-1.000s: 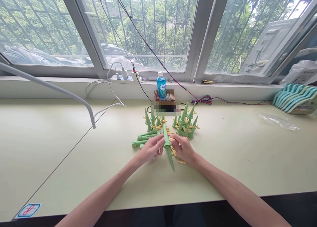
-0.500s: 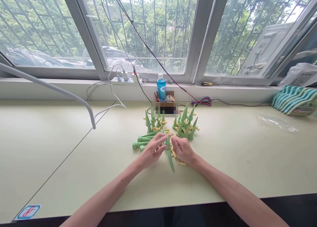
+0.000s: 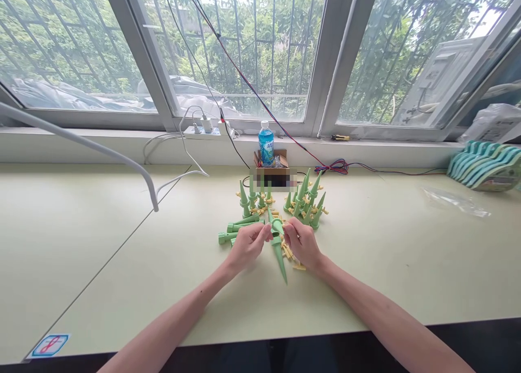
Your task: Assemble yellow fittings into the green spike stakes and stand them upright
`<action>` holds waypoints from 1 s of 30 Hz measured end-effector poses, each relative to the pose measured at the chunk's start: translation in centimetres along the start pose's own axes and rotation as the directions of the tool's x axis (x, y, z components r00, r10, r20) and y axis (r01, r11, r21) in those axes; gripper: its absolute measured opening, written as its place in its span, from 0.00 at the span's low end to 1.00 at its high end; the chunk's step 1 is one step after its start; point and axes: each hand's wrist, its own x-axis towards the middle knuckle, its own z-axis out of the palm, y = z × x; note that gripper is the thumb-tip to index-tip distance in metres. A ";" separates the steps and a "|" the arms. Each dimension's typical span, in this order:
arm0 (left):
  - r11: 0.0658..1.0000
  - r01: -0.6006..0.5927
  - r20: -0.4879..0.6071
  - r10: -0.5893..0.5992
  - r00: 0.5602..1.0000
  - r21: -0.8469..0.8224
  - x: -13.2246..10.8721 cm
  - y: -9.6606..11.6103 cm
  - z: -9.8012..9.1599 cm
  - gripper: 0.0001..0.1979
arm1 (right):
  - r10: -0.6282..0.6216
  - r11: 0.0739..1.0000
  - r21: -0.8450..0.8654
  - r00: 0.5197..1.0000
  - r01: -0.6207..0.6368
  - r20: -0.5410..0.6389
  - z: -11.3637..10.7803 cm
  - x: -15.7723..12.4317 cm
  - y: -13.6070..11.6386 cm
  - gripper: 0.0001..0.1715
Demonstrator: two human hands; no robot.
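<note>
Between my hands is a green plastic watering spike [image 3: 278,226], its collar up and its point tilted down to the right. My left hand [image 3: 249,246] is closed, thumb and forefinger pinching at the spike's left side. Opposite it, my right hand [image 3: 303,244] is closed in a pinch, with a bit of a small yellow valve showing at its fingertips; the fingers cover most of it. Just below the hands another green spike [image 3: 280,260] lies on the table, pointing towards me. Loose yellow valves [image 3: 288,251] lie beside my right hand.
Upright green spikes with yellow valves stand in a left group [image 3: 244,202] and a right group [image 3: 315,185]. More green spikes [image 3: 236,227] lie left of my hand. Behind are a small cardboard box [image 3: 272,171], a blue drink bottle [image 3: 266,147] and coiled cable [image 3: 336,166].
The spike between my hands has turned from pointing up to pointing down and right. My left fingers have gone from spread to pinched. My right hand stays close to its earlier place.
</note>
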 end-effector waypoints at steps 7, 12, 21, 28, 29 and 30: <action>0.969 0.210 0.167 -0.188 0.968 -0.128 -0.1 0.4 -0.3 0.28 | -0.050 0.999 -0.015 0.995 0.052 0.086 -0.1 0.2 -0.5 0.20; 0.959 0.216 0.196 -0.180 0.964 -0.182 -0.2 0.2 -0.5 0.23 | -0.047 0.999 -0.010 0.991 0.049 0.125 -0.3 0.2 -0.3 0.21; 0.997 -0.076 0.109 0.077 0.991 -0.016 -0.3 0.2 -0.5 0.13 | -0.028 1.000 -0.005 0.991 0.029 0.131 -0.3 0.0 -0.4 0.26; 0.982 -0.184 0.094 0.180 0.979 0.044 -0.4 -0.2 -0.4 0.10 | -0.022 1.000 0.003 0.990 0.022 0.142 -0.1 -0.2 -0.1 0.27; 0.980 -0.190 0.087 0.186 0.979 0.049 -0.4 -0.3 -0.3 0.11 | -0.024 1.000 0.009 0.989 0.023 0.147 -0.1 -0.2 -0.1 0.26; 0.979 -0.196 0.077 0.191 0.978 0.054 -0.4 -0.4 -0.3 0.11 | -0.026 1.000 0.013 0.988 0.024 0.151 -0.1 -0.2 0.0 0.26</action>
